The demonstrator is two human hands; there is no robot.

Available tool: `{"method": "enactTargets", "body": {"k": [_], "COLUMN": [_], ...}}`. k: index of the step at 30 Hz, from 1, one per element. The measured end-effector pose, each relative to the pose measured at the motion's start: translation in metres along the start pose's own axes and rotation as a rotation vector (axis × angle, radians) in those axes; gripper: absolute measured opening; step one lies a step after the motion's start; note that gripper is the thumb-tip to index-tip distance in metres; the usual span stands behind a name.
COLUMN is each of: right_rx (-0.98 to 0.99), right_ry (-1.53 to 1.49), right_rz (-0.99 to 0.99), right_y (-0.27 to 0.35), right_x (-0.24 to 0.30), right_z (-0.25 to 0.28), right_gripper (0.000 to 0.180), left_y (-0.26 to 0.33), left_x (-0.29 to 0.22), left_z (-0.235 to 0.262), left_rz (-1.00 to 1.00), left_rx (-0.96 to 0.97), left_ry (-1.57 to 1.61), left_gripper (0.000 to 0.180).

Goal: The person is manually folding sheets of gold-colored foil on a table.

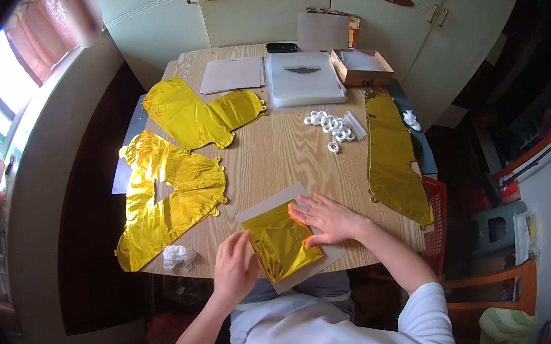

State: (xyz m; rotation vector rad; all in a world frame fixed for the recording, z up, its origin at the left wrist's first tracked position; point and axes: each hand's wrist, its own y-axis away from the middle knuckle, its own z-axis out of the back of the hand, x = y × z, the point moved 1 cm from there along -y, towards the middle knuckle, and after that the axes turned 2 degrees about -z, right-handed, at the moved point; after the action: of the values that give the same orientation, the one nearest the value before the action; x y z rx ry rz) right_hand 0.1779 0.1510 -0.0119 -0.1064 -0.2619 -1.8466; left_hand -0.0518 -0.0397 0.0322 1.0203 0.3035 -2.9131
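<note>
A gold foil balloon (281, 238), folded into a flat rectangle, lies over a pale grey card (328, 258) at the table's near edge. The card sticks out past the foil at the far and near ends. My left hand (235, 263) is closed at the foil's left edge, its fingertips pinching it. Spread flat, my right hand (329, 218) presses on the foil's right side with the thumb held apart. Unfolded gold foil balloons lie flat around: one at the left (176, 189), another at the far left (199, 116), a third at the right (395, 159).
White rings (331, 128) and clear tubes (354, 125) lie right of centre. Behind them stand a stack of clear plastic bags (305, 81), grey cards (232, 74) and an open cardboard box (362, 69). Crumpled white tissue (178, 257) sits at the near left, beside the table edge.
</note>
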Motion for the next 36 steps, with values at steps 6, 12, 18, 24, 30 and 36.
{"method": "enactTargets", "body": {"k": [6,12,18,24,30,36], "right_rx": [0.038,0.042,0.119,0.089,0.115,0.136], "right_ry": [-0.007,-0.047,0.006,0.010,0.042,0.021], "right_rz": [-0.018,-0.010,-0.017,-0.030,-0.042,-0.045], "right_y": [-0.003,-0.003,-0.004,-0.004,-0.006,-0.008], "right_x": [0.007,0.004,0.008,0.010,0.010,0.009], "right_z": [0.009,0.011,0.023,0.024,0.025,0.025], "right_gripper": [0.099,0.109,0.124,0.130,0.133,0.135], "left_y": [-0.027,-0.023,-0.024,-0.025,-0.021,-0.019], "left_x": [0.004,0.014,0.013,0.014,0.018,0.022], "left_z": [-0.037,-0.045,-0.044,-0.038,-0.031,-0.030], "left_rz": [-0.245,-0.247,-0.237,-0.228,-0.185,-0.179], "left_rx": [0.206,0.254,0.288,0.320,0.333,0.335], "left_ry": [-0.343,-0.439,-0.468,-0.470,-0.471,-0.482], "left_gripper": [0.084,0.096,0.105,0.113,0.124,0.131]}}
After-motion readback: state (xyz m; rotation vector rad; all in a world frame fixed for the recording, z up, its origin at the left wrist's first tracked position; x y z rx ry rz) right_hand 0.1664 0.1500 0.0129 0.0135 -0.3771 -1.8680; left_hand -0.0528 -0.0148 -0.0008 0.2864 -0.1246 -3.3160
